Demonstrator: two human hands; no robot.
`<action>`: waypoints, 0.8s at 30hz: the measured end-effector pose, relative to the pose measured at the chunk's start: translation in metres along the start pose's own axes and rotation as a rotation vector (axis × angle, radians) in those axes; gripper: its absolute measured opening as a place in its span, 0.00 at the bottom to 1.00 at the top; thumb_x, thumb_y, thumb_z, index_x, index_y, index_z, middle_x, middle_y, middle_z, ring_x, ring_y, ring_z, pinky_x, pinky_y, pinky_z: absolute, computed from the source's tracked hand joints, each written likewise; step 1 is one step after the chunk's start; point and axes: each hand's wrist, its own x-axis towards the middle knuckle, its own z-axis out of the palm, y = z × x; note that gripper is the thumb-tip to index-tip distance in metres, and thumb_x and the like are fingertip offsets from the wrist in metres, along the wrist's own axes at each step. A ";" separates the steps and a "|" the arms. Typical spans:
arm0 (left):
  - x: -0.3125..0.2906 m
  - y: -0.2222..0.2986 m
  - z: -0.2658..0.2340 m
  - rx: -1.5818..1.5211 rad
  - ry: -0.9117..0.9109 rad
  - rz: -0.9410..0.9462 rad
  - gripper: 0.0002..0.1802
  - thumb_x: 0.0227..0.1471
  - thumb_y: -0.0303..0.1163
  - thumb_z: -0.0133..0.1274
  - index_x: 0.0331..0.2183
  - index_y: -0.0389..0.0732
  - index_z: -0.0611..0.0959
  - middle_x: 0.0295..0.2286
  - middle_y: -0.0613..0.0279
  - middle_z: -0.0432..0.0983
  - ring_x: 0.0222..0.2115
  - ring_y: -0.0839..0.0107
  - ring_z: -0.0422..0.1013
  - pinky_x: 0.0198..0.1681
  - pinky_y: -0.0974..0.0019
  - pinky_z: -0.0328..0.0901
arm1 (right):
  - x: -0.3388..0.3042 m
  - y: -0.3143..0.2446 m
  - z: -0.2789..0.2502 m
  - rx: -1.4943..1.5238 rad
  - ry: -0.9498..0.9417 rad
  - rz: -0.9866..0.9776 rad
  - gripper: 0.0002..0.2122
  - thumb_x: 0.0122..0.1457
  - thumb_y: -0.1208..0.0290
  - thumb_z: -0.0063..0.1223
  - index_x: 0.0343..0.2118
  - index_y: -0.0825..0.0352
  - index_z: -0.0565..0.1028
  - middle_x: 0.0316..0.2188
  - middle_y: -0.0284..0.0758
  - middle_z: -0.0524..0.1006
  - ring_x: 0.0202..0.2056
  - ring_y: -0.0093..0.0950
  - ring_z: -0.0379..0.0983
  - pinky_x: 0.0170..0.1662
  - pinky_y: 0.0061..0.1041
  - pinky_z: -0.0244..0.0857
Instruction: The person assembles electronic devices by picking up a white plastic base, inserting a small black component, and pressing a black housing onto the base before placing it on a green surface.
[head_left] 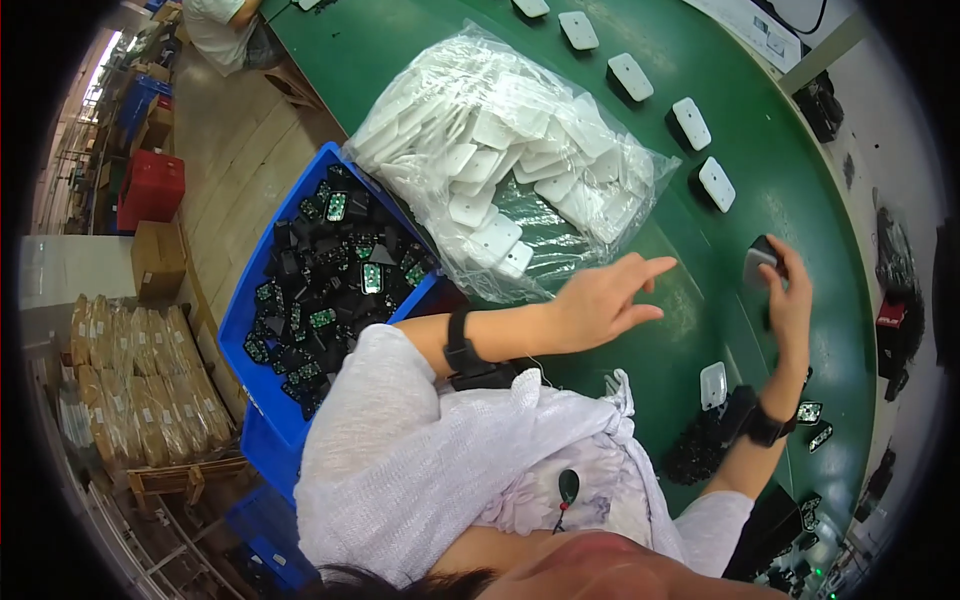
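Observation:
My left hand (607, 305) hovers over the green table beside the plastic bag, index finger and thumb stretched apart with nothing between them. Over to the right, my right hand (790, 290) grips a small black box with a pale cover (758, 262) between thumb and fingers. A clear plastic bag (440, 120) lies spread beyond my left hand, with many flat white covers (490, 240) in it. Near my right wrist lies a single white cover (713, 386). Black boxes with white covers (717, 184) stand in a curved row towards the far side.
To the left, a blue bin (240, 330) holds black housings with green circuit boards (372, 277). Loose black parts (700, 450) lie by my right forearm, circuit boards (809, 412) past it. Another person (222, 35) sits far left. Cartons and wrapped stacks (140, 370) stand across the floor.

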 end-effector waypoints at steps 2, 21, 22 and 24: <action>-0.003 0.003 -0.021 0.088 0.018 0.057 0.28 0.49 0.34 0.58 0.52 0.41 0.69 0.30 0.59 0.70 0.23 0.65 0.71 0.25 0.64 0.66 | 0.021 0.025 -0.015 -0.168 -0.201 0.026 0.18 0.51 0.82 0.51 0.47 0.66 0.74 0.43 0.36 0.74 0.40 0.26 0.70 0.46 0.23 0.63; -0.031 -0.031 -0.197 1.253 0.439 -0.334 0.19 0.46 0.38 0.60 0.37 0.38 0.75 0.34 0.56 0.73 0.36 0.54 0.70 0.33 0.55 0.66 | 0.038 0.023 -0.025 -0.090 0.067 0.054 0.18 0.58 0.68 0.54 0.51 0.64 0.71 0.45 0.37 0.73 0.42 0.27 0.71 0.47 0.25 0.64; -0.029 -0.032 -0.201 1.195 0.426 -0.351 0.16 0.46 0.36 0.59 0.36 0.37 0.76 0.31 0.56 0.73 0.33 0.53 0.70 0.32 0.55 0.65 | 0.034 0.014 -0.021 -0.079 0.102 -0.024 0.16 0.58 0.69 0.53 0.50 0.64 0.72 0.43 0.36 0.74 0.41 0.26 0.71 0.46 0.24 0.64; -0.026 -0.030 -0.203 1.134 0.414 -0.357 0.14 0.47 0.34 0.58 0.34 0.36 0.76 0.27 0.56 0.74 0.29 0.52 0.70 0.30 0.55 0.65 | 0.026 -0.011 -0.007 -0.010 0.157 -0.131 0.12 0.59 0.70 0.52 0.46 0.66 0.74 0.38 0.34 0.76 0.38 0.24 0.72 0.44 0.22 0.65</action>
